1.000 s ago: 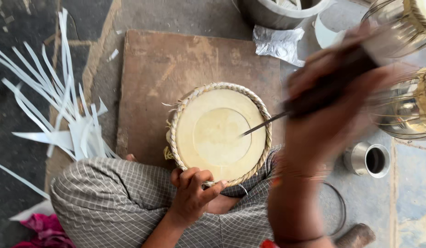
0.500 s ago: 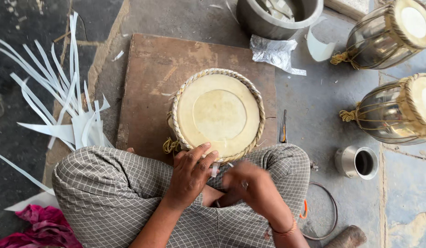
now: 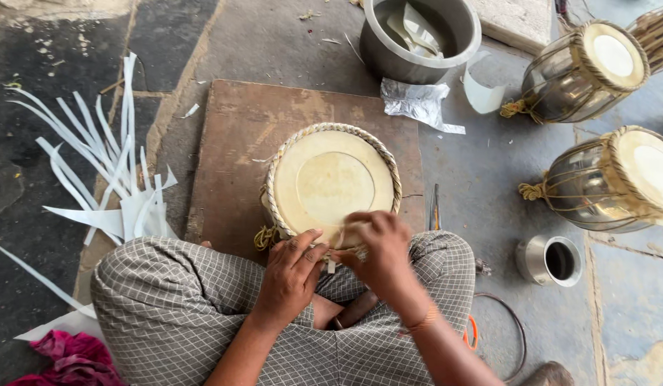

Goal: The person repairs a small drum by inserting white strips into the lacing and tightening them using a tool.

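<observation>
Drum (image 3: 334,182) rests between knees on brown board (image 3: 238,136), pale round skin already seated, braided rim laced. Left hand (image 3: 292,275) presses near edge, fingers curled; right hand (image 3: 378,246) pinches thin strap (image 3: 332,263) at rim. Lacing at near edge seemingly unfinished. White strips (image 3: 110,179) lie on floor nearby.

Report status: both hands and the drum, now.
Left hand and right hand both at drum near rim, gripping pale strip. Drum on wooden board. Nothing in the way.
</observation>
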